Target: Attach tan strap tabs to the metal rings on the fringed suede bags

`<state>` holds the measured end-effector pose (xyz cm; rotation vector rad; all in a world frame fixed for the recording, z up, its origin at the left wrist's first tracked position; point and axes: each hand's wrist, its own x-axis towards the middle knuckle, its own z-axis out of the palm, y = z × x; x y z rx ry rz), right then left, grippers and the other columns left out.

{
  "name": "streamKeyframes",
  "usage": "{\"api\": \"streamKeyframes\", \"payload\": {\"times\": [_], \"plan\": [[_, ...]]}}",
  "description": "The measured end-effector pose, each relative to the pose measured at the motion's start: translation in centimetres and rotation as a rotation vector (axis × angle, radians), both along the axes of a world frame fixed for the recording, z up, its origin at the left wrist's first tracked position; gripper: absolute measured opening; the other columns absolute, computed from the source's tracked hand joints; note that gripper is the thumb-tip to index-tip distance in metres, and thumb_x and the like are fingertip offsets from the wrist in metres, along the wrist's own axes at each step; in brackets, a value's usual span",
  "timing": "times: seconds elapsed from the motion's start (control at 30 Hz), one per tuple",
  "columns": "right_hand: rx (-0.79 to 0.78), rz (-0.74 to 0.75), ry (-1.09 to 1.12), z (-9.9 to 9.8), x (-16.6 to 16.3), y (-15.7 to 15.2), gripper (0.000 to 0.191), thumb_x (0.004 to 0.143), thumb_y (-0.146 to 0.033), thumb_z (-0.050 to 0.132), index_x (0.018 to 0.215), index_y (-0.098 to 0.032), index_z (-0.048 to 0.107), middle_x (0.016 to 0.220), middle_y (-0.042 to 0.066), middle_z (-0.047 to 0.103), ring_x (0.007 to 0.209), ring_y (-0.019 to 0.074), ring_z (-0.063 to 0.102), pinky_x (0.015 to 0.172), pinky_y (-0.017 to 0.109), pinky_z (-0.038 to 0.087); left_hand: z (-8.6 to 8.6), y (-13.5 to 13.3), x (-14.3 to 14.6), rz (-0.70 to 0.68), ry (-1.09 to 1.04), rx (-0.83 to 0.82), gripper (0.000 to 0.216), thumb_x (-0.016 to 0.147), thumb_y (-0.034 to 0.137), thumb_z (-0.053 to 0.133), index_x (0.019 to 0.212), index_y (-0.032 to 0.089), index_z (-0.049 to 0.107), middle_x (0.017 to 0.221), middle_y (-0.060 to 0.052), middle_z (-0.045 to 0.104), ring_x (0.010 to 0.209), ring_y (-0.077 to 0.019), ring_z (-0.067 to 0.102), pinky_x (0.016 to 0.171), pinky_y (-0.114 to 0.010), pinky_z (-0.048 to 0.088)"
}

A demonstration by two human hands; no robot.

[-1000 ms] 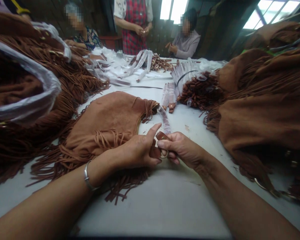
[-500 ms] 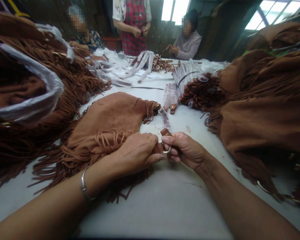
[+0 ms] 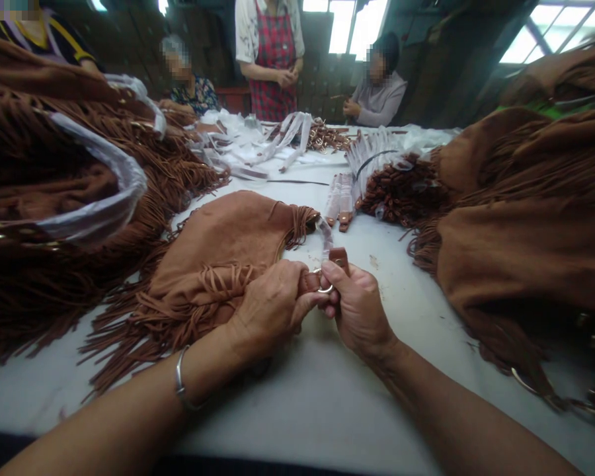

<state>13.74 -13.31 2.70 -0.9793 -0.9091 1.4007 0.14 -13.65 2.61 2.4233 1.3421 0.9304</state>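
Observation:
A brown fringed bag (image 3: 223, 231) lies on the white table in front of me. My left hand (image 3: 272, 301) is closed on its leather tab (image 3: 308, 283), which carries a metal ring (image 3: 326, 288). Between thumb and fingers, my right hand (image 3: 359, 304) pinches the end of a brown strap (image 3: 338, 258) at that ring; the strap end sticks up above the thumb. A plastic-wrapped stretch of the strap (image 3: 324, 233) runs back toward the bag's far corner. The fingertips hide exactly how strap and ring meet.
Fringed bags are heaped at left (image 3: 178, 168) and right (image 3: 500, 258). A bundle of wrapped straps (image 3: 401, 185) lies beyond my right hand, beside a few loose straps (image 3: 344, 198). More straps and plastic (image 3: 297, 132) cover the far table, where several people work.
The strap end in my right hand has turned more upright, and the ring shows more clearly between my hands. The whole view has shifted slightly.

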Motion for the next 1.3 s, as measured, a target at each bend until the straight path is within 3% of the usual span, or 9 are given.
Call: {"api": "streamKeyframes", "payload": {"times": [0.17,0.43,0.53,0.67,0.77,0.9,1.03,1.17,1.3], "plan": [[0.054,-0.017,-0.042,-0.1,0.0,0.0,0.03,0.074,-0.039,0.066,0.062,-0.015,0.052,0.046,-0.006,0.041,0.036,0.0047,0.037,0.03,0.014,0.03,-0.3,0.0,-0.2,-0.024,-0.041,0.08,0.027,0.092,0.04,0.044,0.098,0.014,0.048,0.086,-0.006,0.053,0.079,-0.0188,0.05,0.073,-0.032,0.041],[-0.082,0.248,0.17,1.0,0.6,-0.1,0.026,0.076,-0.038,0.067,0.074,-0.014,0.057,0.05,-0.007,0.039,0.039,0.0025,0.037,0.043,0.014,0.037,0.1,0.2,-0.9,0.032,-0.137,0.062,0.023,0.089,0.038,0.052,0.088,0.016,0.05,0.075,-0.001,0.051,0.069,-0.0144,0.048,0.066,-0.027,0.039],[-0.109,0.374,0.166,1.2,1.3,0.2,0.027,0.077,-0.036,0.066,0.068,-0.013,0.056,0.047,-0.007,0.036,0.039,0.003,0.034,0.038,0.013,0.033,0.2,0.0,-1.2,-0.057,-0.123,0.078,0.027,0.086,0.039,0.056,0.097,0.016,0.049,0.079,-0.001,0.054,0.071,-0.0144,0.051,0.065,-0.026,0.041],[-0.239,0.569,0.047,1.3,2.8,1.2,0.026,0.074,-0.029,0.069,0.062,-0.011,0.054,0.05,-0.005,0.041,0.037,0.0016,0.027,0.03,0.012,0.026,-0.1,-0.3,-1.3,-0.262,0.085,0.029,0.022,0.085,0.033,0.057,0.092,0.015,0.046,0.08,-0.003,0.056,0.069,-0.0161,0.054,0.059,-0.025,0.042],[-0.334,0.66,0.03,1.0,3.2,1.8,0.024,0.071,-0.025,0.072,0.064,-0.011,0.054,0.053,-0.004,0.047,0.036,0.0011,0.025,0.028,0.012,0.024,-0.3,-0.2,-1.4,-0.267,0.207,-0.022,0.025,0.083,0.032,0.058,0.094,0.015,0.044,0.079,-0.002,0.056,0.066,-0.017,0.055,0.055,-0.026,0.042],[-0.316,0.619,0.124,0.3,2.4,1.7,0.026,0.074,-0.028,0.07,0.063,-0.011,0.054,0.045,-0.008,0.037,0.035,0.0017,0.028,0.033,0.012,0.028,-0.1,0.3,-1.8,-0.25,0.244,-0.023,0.018,0.087,0.032,0.052,0.089,0.016,0.044,0.077,-0.001,0.055,0.066,-0.0162,0.054,0.056,-0.025,0.042],[-0.217,0.557,0.27,-0.1,1.6,1.2,0.027,0.08,-0.037,0.063,0.074,-0.01,0.06,0.048,-0.008,0.038,0.036,0.0023,0.037,0.045,0.017,0.039,0.8,0.6,-2.4,-0.202,0.054,-0.14,0.014,0.087,0.027,0.052,0.091,0.018,0.042,0.074,0.002,0.054,0.063,-0.0118,0.054,0.054,-0.021,0.038],[-0.235,0.679,0.232,-0.2,1.8,1.3,0.027,0.081,-0.034,0.063,0.067,-0.01,0.058,0.047,-0.007,0.036,0.037,0.0022,0.033,0.038,0.013,0.032,0.9,0.5,-2.6,-0.296,0.003,-0.32,0.018,0.085,0.023,0.055,0.095,0.019,0.04,0.078,0.003,0.056,0.063,-0.0104,0.055,0.054,-0.018,0.038],[-0.337,0.725,0.132,0.2,2.3,1.8,0.025,0.076,-0.026,0.065,0.061,-0.01,0.054,0.047,-0.005,0.041,0.036,0.0015,0.025,0.03,0.011,0.024,-0.1,0.5,-2.6,-0.307,0.059,-0.293,0.029,0.082,0.028,0.06,0.098,0.019,0.038,0.075,0.003,0.058,0.062,-0.0125,0.057,0.05,-0.019,0.037]]}}
